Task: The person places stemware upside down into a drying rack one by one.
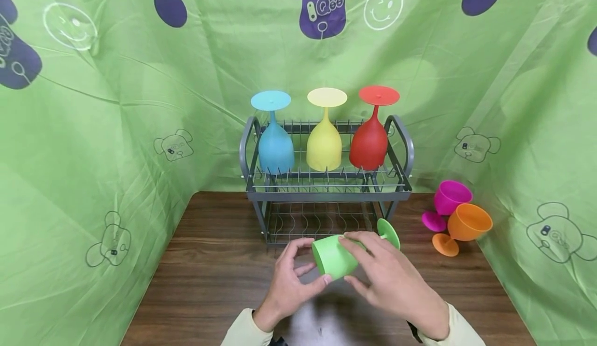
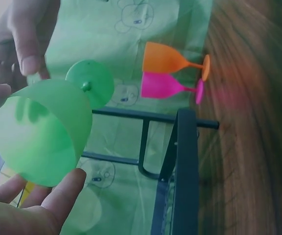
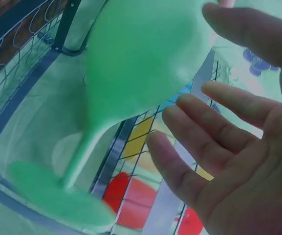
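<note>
A green plastic goblet point(image 1: 332, 257) lies tilted sideways in the air over the table, its mouth to the left and its foot to the upper right. My left hand point(image 1: 291, 284) holds it near the rim, thumb below and fingers at the far side. The left wrist view looks into the goblet's hollow bowl point(image 2: 38, 132). My right hand point(image 1: 392, 273) is spread around the bowl's other end. In the right wrist view its thumb point(image 3: 248, 29) overlaps the bowl, while the loosely extended fingers point(image 3: 204, 132) stand beside it.
Behind the hands stands a grey two-tier dish rack point(image 1: 326, 196). Upside down on its top tier are a blue goblet point(image 1: 276, 149), a yellow goblet point(image 1: 324, 146) and a red goblet point(image 1: 369, 144). A magenta goblet point(image 1: 451, 198) and an orange goblet point(image 1: 468, 222) are at the right.
</note>
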{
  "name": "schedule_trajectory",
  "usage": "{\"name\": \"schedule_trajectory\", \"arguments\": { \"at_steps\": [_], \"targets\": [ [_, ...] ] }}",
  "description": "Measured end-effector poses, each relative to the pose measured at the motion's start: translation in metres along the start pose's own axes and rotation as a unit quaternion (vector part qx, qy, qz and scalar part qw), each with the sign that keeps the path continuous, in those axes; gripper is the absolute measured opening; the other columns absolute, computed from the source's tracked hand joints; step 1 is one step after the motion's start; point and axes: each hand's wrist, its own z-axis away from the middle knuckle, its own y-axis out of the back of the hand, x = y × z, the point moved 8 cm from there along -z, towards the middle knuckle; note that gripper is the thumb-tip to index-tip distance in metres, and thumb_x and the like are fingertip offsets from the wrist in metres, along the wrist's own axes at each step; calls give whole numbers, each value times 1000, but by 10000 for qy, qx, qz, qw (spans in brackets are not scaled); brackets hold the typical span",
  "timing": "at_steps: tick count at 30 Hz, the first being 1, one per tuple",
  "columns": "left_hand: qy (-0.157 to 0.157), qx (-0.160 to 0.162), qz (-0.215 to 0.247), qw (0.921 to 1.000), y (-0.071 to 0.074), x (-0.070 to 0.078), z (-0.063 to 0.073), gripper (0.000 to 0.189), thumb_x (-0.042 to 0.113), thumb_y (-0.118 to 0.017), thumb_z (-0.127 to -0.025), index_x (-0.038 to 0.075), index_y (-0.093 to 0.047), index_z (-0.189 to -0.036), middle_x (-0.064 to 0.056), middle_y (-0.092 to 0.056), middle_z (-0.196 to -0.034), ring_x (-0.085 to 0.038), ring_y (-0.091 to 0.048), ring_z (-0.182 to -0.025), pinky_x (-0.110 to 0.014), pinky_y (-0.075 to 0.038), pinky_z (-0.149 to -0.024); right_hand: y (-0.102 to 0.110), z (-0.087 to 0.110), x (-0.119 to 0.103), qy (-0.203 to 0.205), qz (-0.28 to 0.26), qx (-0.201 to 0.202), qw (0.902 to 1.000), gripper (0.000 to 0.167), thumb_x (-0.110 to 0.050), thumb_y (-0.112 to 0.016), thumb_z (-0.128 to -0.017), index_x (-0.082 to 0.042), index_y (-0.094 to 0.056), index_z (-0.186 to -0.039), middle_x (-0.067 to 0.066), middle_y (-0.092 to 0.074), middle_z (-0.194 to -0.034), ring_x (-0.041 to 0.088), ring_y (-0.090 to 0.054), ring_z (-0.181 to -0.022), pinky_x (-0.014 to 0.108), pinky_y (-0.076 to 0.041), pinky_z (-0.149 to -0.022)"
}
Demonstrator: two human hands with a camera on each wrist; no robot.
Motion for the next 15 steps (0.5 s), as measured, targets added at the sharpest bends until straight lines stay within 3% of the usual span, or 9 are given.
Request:
{"name": "schedule_trajectory", "arguments": {
  "at_steps": [4,8,11,15],
  "targets": [
    [-48,131,149,9998,9,0,-2,71,14,-90,-81,11,-54,-142,-13,-59,-137,-29,-63,-122,-38,-63,-93,5,7,10,-289,-346,270,9986,78,-30,-99,-70,-8,-66,-138,6,-65,-136,23,-67,-119,41,-61,-95],
    [-36,195,555,9983,14,1,-2,69,6,-88,-82,11,-53,-141,-16,-57,-138,-27,-63,-124,-40,-62,-95,6,15,21,-630,-866,565,9926,76,-23,-98,-71,-11,-66,-139,-1,-65,-137,18,-68,-116,24,-56,-99],
    [-73,234,848,9961,16,3,-3,69,1,-85,-82,8,-51,-141,-19,-55,-140,-30,-62,-125,-42,-62,-97,2,20,29,-974,-1295,726,9841,73,-20,-97,-72,-14,-67,-138,-5,-67,-133,14,-69,-108,12,-50,-97],
    [-35,321,1078,9936,17,3,-3,69,-2,-83,-82,5,-49,-141,-20,-51,-143,-31,-59,-127,-43,-62,-97,-9,26,40,-1655,-1878,774,9651,68,-22,-97,-75,-19,-69,-137,-8,-70,-129,10,-68,-110,11,-48,-97]
  ]
}}
